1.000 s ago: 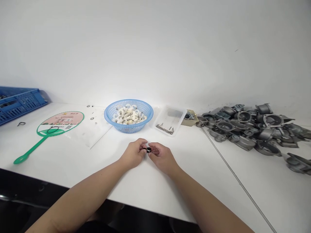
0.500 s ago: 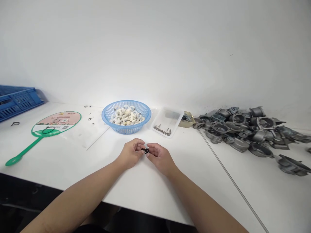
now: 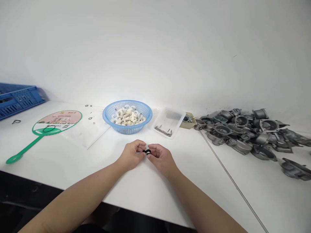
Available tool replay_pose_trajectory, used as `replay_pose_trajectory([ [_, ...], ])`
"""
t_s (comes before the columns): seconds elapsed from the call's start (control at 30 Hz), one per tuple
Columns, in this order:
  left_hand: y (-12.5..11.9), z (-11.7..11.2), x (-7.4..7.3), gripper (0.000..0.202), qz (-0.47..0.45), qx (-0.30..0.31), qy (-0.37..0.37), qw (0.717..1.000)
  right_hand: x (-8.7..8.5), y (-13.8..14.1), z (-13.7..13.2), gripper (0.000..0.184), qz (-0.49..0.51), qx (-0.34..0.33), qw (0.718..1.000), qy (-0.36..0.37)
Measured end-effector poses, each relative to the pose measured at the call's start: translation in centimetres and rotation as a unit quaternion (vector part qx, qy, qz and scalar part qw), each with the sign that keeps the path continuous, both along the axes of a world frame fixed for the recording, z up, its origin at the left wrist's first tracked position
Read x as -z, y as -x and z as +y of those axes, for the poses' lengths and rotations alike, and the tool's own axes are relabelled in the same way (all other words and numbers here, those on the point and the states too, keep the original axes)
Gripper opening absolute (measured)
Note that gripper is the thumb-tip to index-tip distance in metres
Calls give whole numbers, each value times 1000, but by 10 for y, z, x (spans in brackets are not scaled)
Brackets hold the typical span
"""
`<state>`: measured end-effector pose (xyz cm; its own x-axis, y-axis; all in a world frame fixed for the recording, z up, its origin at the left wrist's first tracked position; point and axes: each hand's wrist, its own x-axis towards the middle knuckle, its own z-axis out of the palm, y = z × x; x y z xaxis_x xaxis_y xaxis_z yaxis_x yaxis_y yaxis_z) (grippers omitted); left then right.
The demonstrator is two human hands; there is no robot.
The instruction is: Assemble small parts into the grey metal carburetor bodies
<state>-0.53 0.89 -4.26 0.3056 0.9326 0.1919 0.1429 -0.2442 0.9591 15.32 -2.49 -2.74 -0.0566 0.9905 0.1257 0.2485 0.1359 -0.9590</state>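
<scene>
My left hand point(image 3: 133, 154) and my right hand point(image 3: 160, 157) meet just above the white table point(image 3: 150, 191), fingers curled. Between their fingertips they pinch a small black ring-shaped part point(image 3: 146, 151). Both forearms reach in from the bottom edge. Straight behind the hands stands a light blue mesh basket point(image 3: 127, 120) filled with several small white parts.
A clear plastic tray point(image 3: 168, 122) with thin metal pins lies right of the basket, then a small tan box point(image 3: 186, 120). A heap of grey metal castings point(image 3: 252, 132) covers the right side. A green hand fan point(image 3: 46, 129), loose black rings and a blue crate point(image 3: 18, 98) sit left.
My hands have stayed together at the same spot, fingers shifting slightly on the black part. The view has swayed a little sideways.
</scene>
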Motion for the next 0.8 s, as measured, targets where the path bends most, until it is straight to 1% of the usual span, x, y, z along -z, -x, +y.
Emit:
replay_pose_trajectory([
  [0.1, 0, -2, -3, 25, 21, 2, -8, 1000, 0, -1, 0, 35, 9, -3, 1000, -8],
  [0.3, 0, -2, -3, 22, 22, 5, -17, 1000, 3, 0, -1, 39, 12, -5, 1000, -23],
  [0.47, 0, -2, -5, 24, 19, -7, -12, 1000, 5, 1, -1, 48, 20, 29, 998, -43],
  [0.67, 1, 1, -2, 23, 13, 2, 6, 1000, 8, 0, 0, 39, 19, 10, 999, -47],
  [0.8, 1, 3, -1, 22, 4, 8, 10, 1000, 10, -1, 1, 39, 12, 7, 999, -50],
])
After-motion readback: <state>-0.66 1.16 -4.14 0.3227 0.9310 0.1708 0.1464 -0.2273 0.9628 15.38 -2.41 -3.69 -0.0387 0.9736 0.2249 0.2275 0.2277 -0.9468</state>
